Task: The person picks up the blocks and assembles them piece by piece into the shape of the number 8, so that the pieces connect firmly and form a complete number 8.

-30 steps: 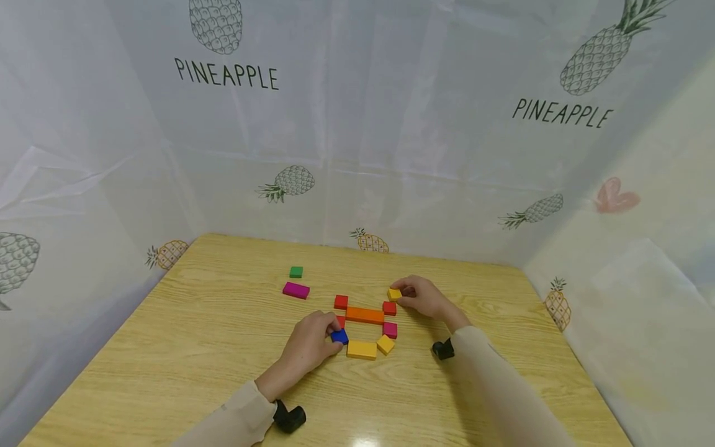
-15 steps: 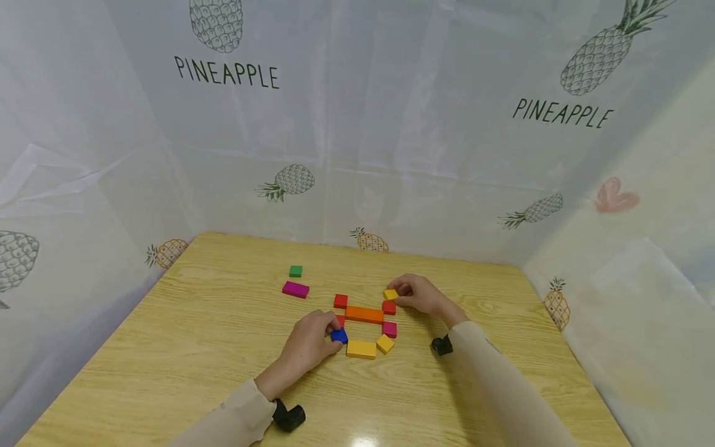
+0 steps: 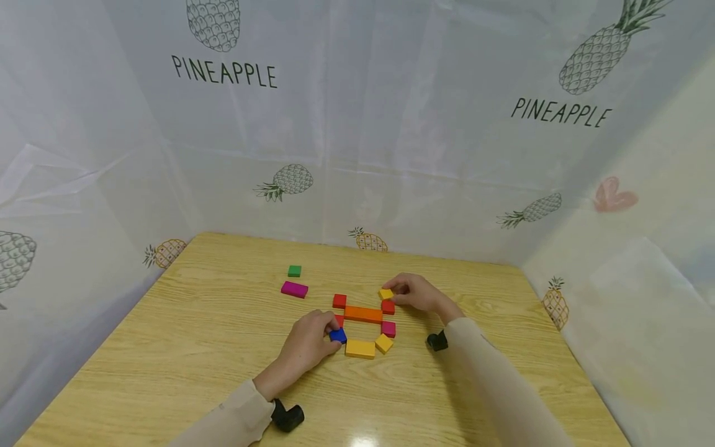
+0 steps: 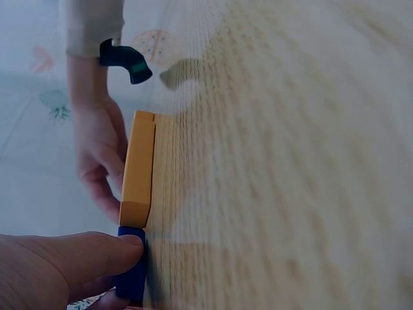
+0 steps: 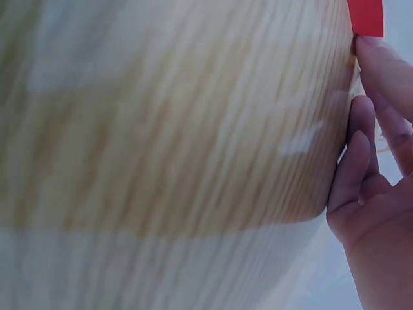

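Observation:
My left hand pinches a small blue block against the table, thumb on its near side in the left wrist view. That block meets the left end of a longer yellow block. Farther off, my right hand holds a small yellow block between thumb and fingers, just behind a red block. An orange bar spans between that red block and another red block. A pink block and a turned yellow block complete the right side. A third red block is partly behind my left fingers.
A purple block and a green block lie apart at the back left of the wooden table. White pineapple-print sheeting hangs behind the table and along its sides.
My right hand has slid a short way left with the small yellow block, bringing it behind the red block. The left hand stays on the blue block.

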Action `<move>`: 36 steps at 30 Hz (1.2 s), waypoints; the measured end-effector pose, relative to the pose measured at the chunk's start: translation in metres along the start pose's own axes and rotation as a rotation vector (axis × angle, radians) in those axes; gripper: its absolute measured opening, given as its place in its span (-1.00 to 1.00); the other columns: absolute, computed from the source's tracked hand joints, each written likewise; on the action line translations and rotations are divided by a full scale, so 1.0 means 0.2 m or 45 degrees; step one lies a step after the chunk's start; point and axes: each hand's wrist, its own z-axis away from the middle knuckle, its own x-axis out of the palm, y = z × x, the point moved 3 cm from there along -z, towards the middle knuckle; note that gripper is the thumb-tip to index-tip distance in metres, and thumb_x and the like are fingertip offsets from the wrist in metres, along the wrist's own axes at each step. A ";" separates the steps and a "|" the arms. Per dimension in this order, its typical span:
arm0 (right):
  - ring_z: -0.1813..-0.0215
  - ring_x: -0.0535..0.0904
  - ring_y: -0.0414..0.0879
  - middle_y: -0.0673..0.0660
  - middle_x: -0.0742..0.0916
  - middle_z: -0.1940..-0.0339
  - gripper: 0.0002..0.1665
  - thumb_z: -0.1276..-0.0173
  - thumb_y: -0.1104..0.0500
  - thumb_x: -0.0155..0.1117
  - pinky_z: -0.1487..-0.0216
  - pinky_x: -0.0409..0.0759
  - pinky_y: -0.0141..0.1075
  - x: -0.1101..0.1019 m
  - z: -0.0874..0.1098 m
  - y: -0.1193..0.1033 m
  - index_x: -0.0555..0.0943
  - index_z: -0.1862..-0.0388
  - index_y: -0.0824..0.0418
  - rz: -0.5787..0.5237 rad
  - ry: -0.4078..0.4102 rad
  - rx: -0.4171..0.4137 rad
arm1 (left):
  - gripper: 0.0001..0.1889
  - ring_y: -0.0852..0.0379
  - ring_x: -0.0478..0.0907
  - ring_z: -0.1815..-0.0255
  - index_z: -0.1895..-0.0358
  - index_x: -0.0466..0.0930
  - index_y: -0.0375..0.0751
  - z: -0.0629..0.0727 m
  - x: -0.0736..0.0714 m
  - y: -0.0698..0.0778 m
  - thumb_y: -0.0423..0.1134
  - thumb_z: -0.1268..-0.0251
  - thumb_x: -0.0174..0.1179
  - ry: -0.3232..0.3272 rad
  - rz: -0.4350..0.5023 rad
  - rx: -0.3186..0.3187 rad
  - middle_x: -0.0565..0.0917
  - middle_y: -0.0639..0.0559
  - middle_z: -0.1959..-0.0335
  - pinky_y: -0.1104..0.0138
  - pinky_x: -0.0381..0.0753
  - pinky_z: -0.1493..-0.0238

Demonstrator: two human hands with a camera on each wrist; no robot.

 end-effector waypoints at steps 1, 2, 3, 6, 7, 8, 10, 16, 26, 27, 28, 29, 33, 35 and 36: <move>0.10 0.60 -0.09 0.14 0.72 -0.05 -0.59 -0.56 0.26 0.33 -0.05 0.61 -0.22 0.00 0.00 0.00 0.67 -0.34 0.20 -0.001 -0.001 0.004 | -0.75 0.20 0.45 0.33 0.25 0.70 -0.10 0.00 0.00 0.00 -0.28 -0.12 0.63 0.001 0.001 0.001 0.61 0.08 0.35 0.33 0.51 0.26; 0.11 0.60 -0.09 0.14 0.72 -0.05 -0.59 -0.56 0.26 0.33 -0.04 0.61 -0.22 0.01 -0.01 0.00 0.67 -0.35 0.20 -0.002 -0.002 0.003 | -0.75 0.20 0.45 0.34 0.25 0.70 -0.10 0.00 0.00 0.00 -0.28 -0.12 0.63 0.001 0.001 0.001 0.61 0.08 0.36 0.33 0.51 0.26; 0.12 0.59 -0.10 0.14 0.72 -0.06 -0.59 -0.57 0.26 0.33 -0.04 0.61 -0.23 0.01 -0.01 0.01 0.67 -0.35 0.19 0.000 -0.003 0.002 | -0.75 0.20 0.45 0.34 0.25 0.70 -0.10 0.00 0.00 0.00 -0.28 -0.12 0.63 0.002 0.001 0.002 0.61 0.08 0.36 0.33 0.51 0.26; 0.14 0.57 -0.11 0.12 0.72 -0.07 -0.59 -0.57 0.25 0.33 -0.02 0.61 -0.24 0.02 -0.02 0.02 0.67 -0.35 0.17 0.009 -0.005 0.006 | -0.75 0.20 0.45 0.34 0.24 0.70 -0.11 0.00 0.00 0.00 -0.28 -0.13 0.63 0.000 -0.002 0.003 0.61 0.07 0.36 0.33 0.51 0.26; 0.14 0.57 -0.10 0.11 0.72 -0.07 -0.58 -0.57 0.25 0.33 -0.03 0.61 -0.24 0.02 -0.02 0.02 0.67 -0.35 0.16 0.010 -0.004 0.011 | -0.75 0.19 0.45 0.34 0.24 0.70 -0.11 0.00 0.00 0.00 -0.28 -0.13 0.63 -0.002 -0.002 0.004 0.61 0.07 0.35 0.33 0.51 0.26; 0.14 0.57 -0.10 0.11 0.72 -0.08 -0.58 -0.57 0.24 0.33 -0.03 0.61 -0.24 0.02 -0.02 0.02 0.67 -0.36 0.15 0.011 -0.005 0.011 | -0.75 0.19 0.44 0.34 0.24 0.70 -0.11 0.00 0.00 0.00 -0.28 -0.13 0.63 -0.004 -0.003 0.003 0.61 0.07 0.35 0.33 0.51 0.26; 0.14 0.57 -0.10 0.11 0.72 -0.09 -0.58 -0.57 0.24 0.33 -0.03 0.61 -0.23 0.02 -0.02 0.02 0.67 -0.35 0.15 0.010 -0.004 0.006 | -0.75 0.19 0.44 0.34 0.24 0.70 -0.11 0.00 0.00 0.00 -0.28 -0.13 0.63 -0.006 -0.004 0.004 0.61 0.07 0.35 0.33 0.52 0.26; 0.15 0.52 -0.09 0.10 0.71 -0.08 -0.59 -0.57 0.24 0.33 0.00 0.56 -0.23 0.02 -0.02 0.01 0.67 -0.35 0.14 0.006 -0.001 0.025 | -0.75 0.19 0.44 0.35 0.25 0.69 -0.11 -0.01 0.00 0.00 -0.27 -0.13 0.63 -0.013 -0.004 0.001 0.60 0.08 0.36 0.33 0.51 0.27; 0.15 0.48 -0.09 0.03 0.70 -0.05 -0.59 -0.57 0.21 0.34 0.00 0.51 -0.20 0.03 -0.04 0.03 0.68 -0.35 0.05 0.044 0.001 0.054 | -0.75 0.18 0.41 0.36 0.26 0.68 -0.12 0.00 -0.01 0.01 -0.30 -0.12 0.62 -0.002 0.005 0.005 0.58 0.08 0.38 0.34 0.47 0.29; 0.15 0.48 -0.08 0.04 0.70 -0.05 -0.59 -0.57 0.21 0.34 0.00 0.51 -0.19 0.03 -0.04 0.03 0.68 -0.35 0.06 0.046 0.001 0.051 | -0.75 0.17 0.41 0.36 0.26 0.68 -0.12 0.00 -0.01 0.01 -0.31 -0.12 0.62 -0.001 0.006 0.005 0.58 0.08 0.38 0.34 0.47 0.29; 0.15 0.48 -0.08 0.05 0.70 -0.05 -0.59 -0.57 0.21 0.34 0.00 0.51 -0.18 0.03 -0.04 0.03 0.68 -0.35 0.06 0.048 0.000 0.047 | -0.75 0.17 0.41 0.36 0.26 0.68 -0.12 0.00 -0.01 0.01 -0.31 -0.12 0.62 -0.001 0.007 0.005 0.58 0.08 0.38 0.34 0.47 0.29; 0.15 0.48 -0.08 0.05 0.70 -0.06 -0.59 -0.57 0.21 0.34 0.00 0.52 -0.18 0.03 -0.04 0.02 0.68 -0.35 0.07 0.049 -0.002 0.045 | -0.75 0.17 0.42 0.36 0.26 0.68 -0.12 0.00 -0.01 0.01 -0.31 -0.12 0.62 -0.001 0.008 0.005 0.58 0.08 0.37 0.33 0.48 0.29; 0.14 0.48 -0.08 0.06 0.69 -0.10 -0.58 -0.57 0.21 0.34 -0.02 0.52 -0.17 0.03 -0.03 0.02 0.68 -0.35 0.06 0.044 -0.007 0.056 | -0.75 0.17 0.42 0.35 0.25 0.68 -0.12 0.00 -0.01 0.01 -0.31 -0.13 0.61 -0.003 0.005 0.008 0.59 0.07 0.36 0.33 0.48 0.28; 0.14 0.48 -0.08 0.06 0.69 -0.12 -0.58 -0.57 0.20 0.34 -0.03 0.53 -0.17 0.03 -0.03 0.02 0.68 -0.35 0.05 0.042 -0.006 0.066 | -0.75 0.17 0.42 0.35 0.25 0.68 -0.12 0.00 -0.01 0.01 -0.31 -0.13 0.61 -0.006 0.003 0.008 0.59 0.07 0.36 0.33 0.48 0.28; 0.14 0.48 -0.08 0.06 0.69 -0.13 -0.59 -0.57 0.20 0.34 -0.04 0.53 -0.17 0.03 -0.03 0.02 0.68 -0.35 0.05 0.041 -0.006 0.072 | -0.75 0.17 0.42 0.35 0.25 0.68 -0.12 0.00 -0.01 0.01 -0.31 -0.13 0.61 -0.007 0.002 0.008 0.59 0.07 0.36 0.33 0.48 0.28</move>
